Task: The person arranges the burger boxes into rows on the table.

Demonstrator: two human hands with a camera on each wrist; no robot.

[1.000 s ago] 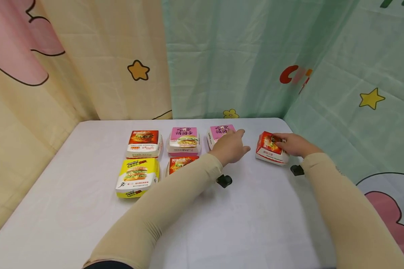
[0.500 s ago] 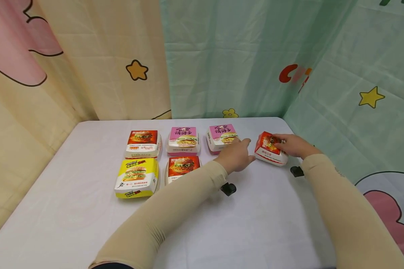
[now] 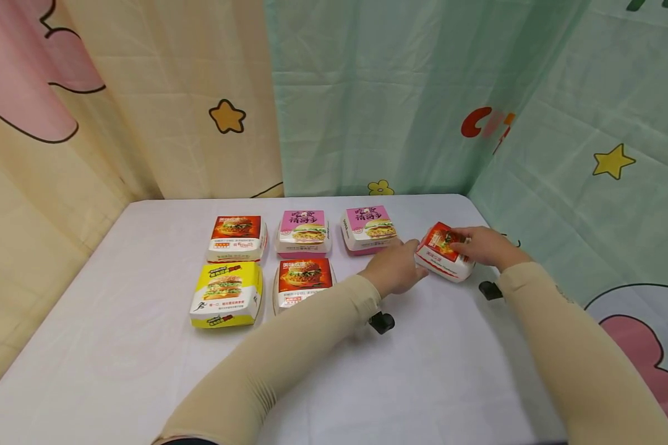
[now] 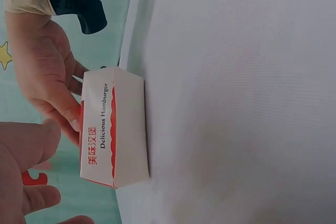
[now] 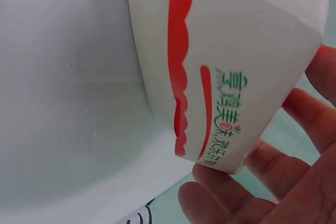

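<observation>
A red-and-white burger box (image 3: 441, 254) sits at the right of the white table, turned at an angle. My right hand (image 3: 488, 247) grips it from the right and far side, thumb across its top. In the right wrist view, those fingers (image 5: 281, 174) bend about the carton's edge. Close by the left side of that box is my left hand (image 3: 392, 269), its fingers extended. The left wrist view shows this hand (image 4: 26, 166) with spread fingers and a gap between its thumb and the carton. A pink-topped burger box (image 3: 369, 230) stands just beyond the left hand.
To the left stand another pink-topped box (image 3: 303, 235), a red-topped box (image 3: 237, 238), a yellow box (image 3: 226, 295) and a red-topped box (image 3: 302, 279) partly behind my left sleeve. Curtains (image 3: 367, 99) hang past the table's (image 3: 117, 296) far and side edges.
My left hand has moved right and nearer to me, closing on the held box. The right hand has shifted that box slightly left and toward me, turning it a little.
</observation>
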